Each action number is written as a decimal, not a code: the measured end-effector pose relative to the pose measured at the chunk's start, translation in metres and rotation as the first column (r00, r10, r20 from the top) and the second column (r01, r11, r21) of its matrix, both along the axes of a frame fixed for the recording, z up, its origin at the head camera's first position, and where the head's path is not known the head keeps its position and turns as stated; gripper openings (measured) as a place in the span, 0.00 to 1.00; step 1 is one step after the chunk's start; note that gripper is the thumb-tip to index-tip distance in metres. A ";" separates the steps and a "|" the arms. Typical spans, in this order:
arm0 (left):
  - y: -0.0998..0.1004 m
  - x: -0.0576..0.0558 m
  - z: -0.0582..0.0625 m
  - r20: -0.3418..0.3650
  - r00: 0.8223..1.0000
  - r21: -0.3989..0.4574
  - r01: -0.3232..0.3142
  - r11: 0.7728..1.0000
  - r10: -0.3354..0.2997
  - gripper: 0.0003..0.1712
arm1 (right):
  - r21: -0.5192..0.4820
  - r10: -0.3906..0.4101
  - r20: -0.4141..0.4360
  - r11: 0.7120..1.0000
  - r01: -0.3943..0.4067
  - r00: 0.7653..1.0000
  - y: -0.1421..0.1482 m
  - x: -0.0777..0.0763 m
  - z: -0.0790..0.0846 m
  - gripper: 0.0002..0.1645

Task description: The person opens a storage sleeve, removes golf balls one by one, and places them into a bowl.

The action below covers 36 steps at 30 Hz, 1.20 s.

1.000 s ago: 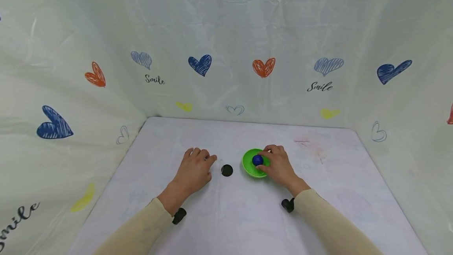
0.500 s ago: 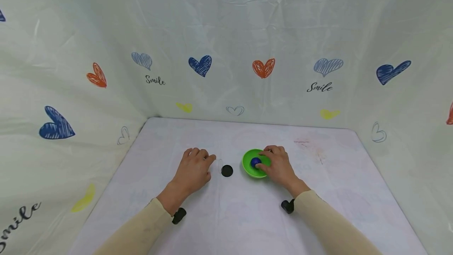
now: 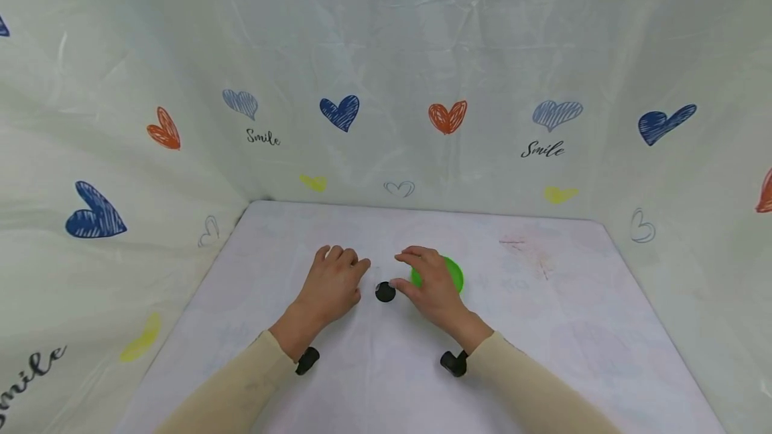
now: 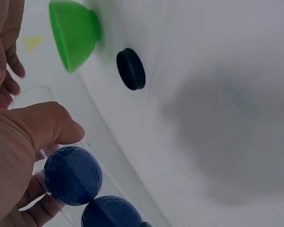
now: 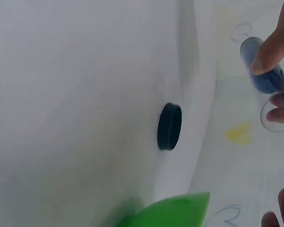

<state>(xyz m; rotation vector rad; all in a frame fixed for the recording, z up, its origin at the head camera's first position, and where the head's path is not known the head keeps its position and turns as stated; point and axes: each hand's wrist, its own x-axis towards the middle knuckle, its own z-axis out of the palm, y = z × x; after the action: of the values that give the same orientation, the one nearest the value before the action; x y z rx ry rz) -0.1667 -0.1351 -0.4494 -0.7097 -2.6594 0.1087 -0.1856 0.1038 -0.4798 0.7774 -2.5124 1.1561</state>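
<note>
My left hand [image 3: 330,286] grips a clear tube [image 5: 248,49], its rounded rim towards the right hand. In the left wrist view two dimpled blue balls, an upper ball [image 4: 73,175] and a lower ball [image 4: 111,213], show inside the tube below my thumb. My right hand [image 3: 433,286] hovers near the tube's rim, thumb and fingers apart, with no ball visible between them. Behind that hand stands a green bowl [image 4: 75,38], partly hidden in the head view; whether a ball lies in it cannot be seen.
A round black cap [image 3: 385,292] lies on the white tabletop [image 3: 374,380] between the hands, left of the bowl. A white curtain [image 3: 494,39] printed with hearts rises behind the table and along both sides. A black wrist camera [image 3: 454,363] sits below the right wrist.
My right hand has moved left from the bowl towards the tube, its fingers now apart. The blue ball seen in the bowl at its fingertips is no longer visible there. The left hand stays put.
</note>
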 end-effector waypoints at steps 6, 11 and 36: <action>0.004 -0.002 0.008 -0.024 1.000 -0.030 -0.006 1.000 0.005 0.23 | -0.081 0.079 0.195 0.995 -0.064 0.978 -0.019 0.004 0.000 0.31; 0.007 -0.002 0.013 -0.015 1.000 -0.032 -0.009 0.999 0.008 0.21 | -0.128 0.105 0.300 0.989 -0.069 0.948 -0.024 0.006 -0.001 0.30; 0.011 0.000 0.019 -0.005 1.000 -0.067 -0.023 0.997 0.023 0.19 | -0.336 0.184 0.438 0.942 -0.030 0.880 -0.029 0.008 -0.013 0.27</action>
<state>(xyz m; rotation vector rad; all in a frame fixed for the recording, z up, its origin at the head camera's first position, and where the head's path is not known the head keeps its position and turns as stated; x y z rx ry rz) -0.1662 -0.1237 -0.4306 -0.6993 -2.6712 0.2065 -0.1777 0.0747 -0.4931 0.6130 -2.5480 1.9338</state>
